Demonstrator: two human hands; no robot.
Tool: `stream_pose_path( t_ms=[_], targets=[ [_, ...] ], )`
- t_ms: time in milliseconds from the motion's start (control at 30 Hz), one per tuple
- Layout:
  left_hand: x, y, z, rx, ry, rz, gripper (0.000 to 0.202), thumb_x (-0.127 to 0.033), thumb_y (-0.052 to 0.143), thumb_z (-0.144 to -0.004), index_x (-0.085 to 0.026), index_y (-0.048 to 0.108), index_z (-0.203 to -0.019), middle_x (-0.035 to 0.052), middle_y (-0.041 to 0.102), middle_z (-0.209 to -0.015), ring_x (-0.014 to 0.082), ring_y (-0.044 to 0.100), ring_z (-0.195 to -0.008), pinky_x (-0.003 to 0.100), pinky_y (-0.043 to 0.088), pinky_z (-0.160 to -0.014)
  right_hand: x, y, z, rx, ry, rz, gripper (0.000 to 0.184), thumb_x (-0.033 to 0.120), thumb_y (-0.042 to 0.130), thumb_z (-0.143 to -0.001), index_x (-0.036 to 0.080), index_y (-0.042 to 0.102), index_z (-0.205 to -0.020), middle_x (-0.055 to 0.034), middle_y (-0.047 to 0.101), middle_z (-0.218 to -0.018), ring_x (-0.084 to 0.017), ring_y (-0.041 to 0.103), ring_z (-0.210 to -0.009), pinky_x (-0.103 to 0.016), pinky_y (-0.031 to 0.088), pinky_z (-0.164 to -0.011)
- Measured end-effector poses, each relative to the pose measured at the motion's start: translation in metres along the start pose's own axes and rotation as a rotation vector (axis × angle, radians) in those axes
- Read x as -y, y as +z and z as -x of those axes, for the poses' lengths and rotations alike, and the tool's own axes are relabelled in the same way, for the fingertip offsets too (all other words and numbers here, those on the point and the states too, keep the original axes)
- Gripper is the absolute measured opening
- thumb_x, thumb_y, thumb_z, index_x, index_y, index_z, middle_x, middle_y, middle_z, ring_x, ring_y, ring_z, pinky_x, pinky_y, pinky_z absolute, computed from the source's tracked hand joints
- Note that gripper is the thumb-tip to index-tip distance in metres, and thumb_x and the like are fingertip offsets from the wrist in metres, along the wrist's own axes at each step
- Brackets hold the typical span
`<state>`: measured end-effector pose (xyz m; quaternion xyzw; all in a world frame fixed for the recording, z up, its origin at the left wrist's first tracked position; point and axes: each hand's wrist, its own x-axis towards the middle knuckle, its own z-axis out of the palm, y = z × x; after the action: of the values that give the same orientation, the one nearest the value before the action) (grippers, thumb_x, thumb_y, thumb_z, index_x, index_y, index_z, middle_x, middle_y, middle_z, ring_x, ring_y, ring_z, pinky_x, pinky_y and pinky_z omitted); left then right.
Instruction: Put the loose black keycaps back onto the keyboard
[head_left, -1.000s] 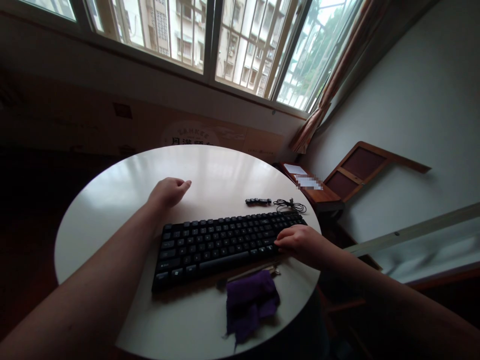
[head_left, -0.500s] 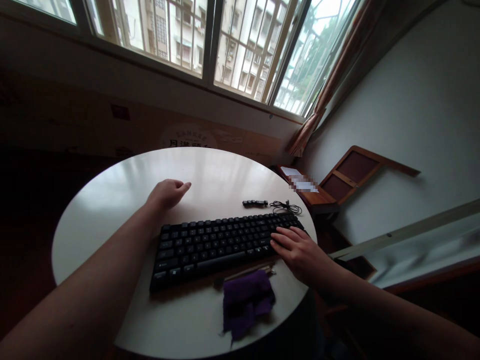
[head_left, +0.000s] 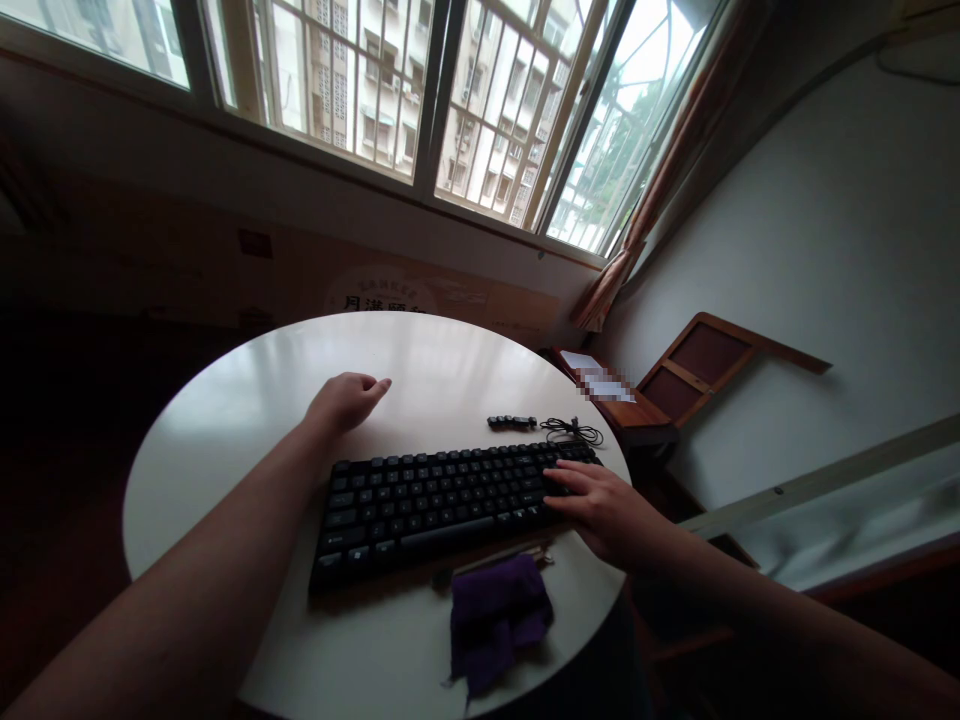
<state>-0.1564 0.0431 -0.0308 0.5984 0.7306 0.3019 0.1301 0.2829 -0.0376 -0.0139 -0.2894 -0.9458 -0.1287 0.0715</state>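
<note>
A black keyboard lies at a slant on the round white table. My left hand rests on the table beyond the keyboard's left end. Its fingers are curled closed, and their inside is hidden. Over the keyboard's right end lies my right hand, fingers stretched out and slightly apart on or just above the keys. A short row of loose black keycaps sits behind the keyboard, beside a coiled black cable. In front lie a folded purple cloth and a thin brush-like tool, partly covered.
The table's curved edge runs close to my right wrist. To the right stands a wooden chair with papers on its seat. Barred windows and a curtain are behind the table.
The whole view has shifted slightly, with the table lower in the picture. The fingers of my right hand have spread a little over the keys. My left hand stays closed on the table.
</note>
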Motion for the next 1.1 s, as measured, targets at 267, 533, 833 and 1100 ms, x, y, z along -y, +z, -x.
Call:
stream_pose_path(
  t_ms=[267, 533, 833, 1100],
  targets=[
    [0.004, 0.003, -0.003, -0.014, -0.004, -0.009, 0.047, -0.06, 0.045, -0.084, -0.022, 0.062, -0.062, 0.007, 0.065, -0.065, 0.0238, 0.06, -0.068, 0.034, 0.038, -0.064, -0.04, -0.006, -0.109, 0.063, 0.24, -0.191, 0.032, 0.024, 0.063, -0.093, 0.028, 0.075, -0.122, -0.0047, 0.063, -0.134, -0.021, 0.059, -0.127, -0.039, 0.047, -0.114],
    [0.001, 0.001, 0.0, -0.003, -0.019, -0.025, 0.047, -0.06, 0.045, -0.086, -0.022, 0.063, -0.063, 0.0059, 0.065, -0.065, 0.0231, 0.059, -0.068, 0.034, 0.038, -0.063, -0.064, 0.03, -0.173, 0.207, 0.26, -0.212, 0.033, 0.034, 0.074, -0.085, 0.024, 0.077, -0.116, -0.0054, 0.065, -0.132, -0.022, 0.061, -0.124, -0.033, 0.048, -0.11],
    [-0.006, 0.0, 0.001, 0.006, -0.047, -0.075, 0.043, -0.056, 0.048, -0.086, -0.021, 0.066, -0.069, 0.0064, 0.065, -0.071, 0.0236, 0.059, -0.073, 0.032, 0.037, -0.064, -0.045, 0.01, -0.168, 0.175, 0.215, -0.197, 0.016, 0.028, 0.071, -0.088, 0.024, 0.08, -0.101, -0.0034, 0.063, -0.134, -0.022, 0.056, -0.129, -0.036, 0.043, -0.115],
    [-0.005, -0.001, 0.0, 0.032, -0.076, -0.065, 0.046, -0.055, 0.05, -0.091, -0.016, 0.068, -0.074, 0.0044, 0.064, -0.07, 0.0184, 0.054, -0.072, 0.028, 0.035, -0.066, -0.047, -0.057, -0.085, 0.254, -0.055, -0.489, 0.018, 0.029, 0.069, -0.09, 0.02, 0.078, -0.104, -0.0042, 0.067, -0.124, -0.012, 0.065, -0.113, -0.024, 0.049, -0.105]
  ],
)
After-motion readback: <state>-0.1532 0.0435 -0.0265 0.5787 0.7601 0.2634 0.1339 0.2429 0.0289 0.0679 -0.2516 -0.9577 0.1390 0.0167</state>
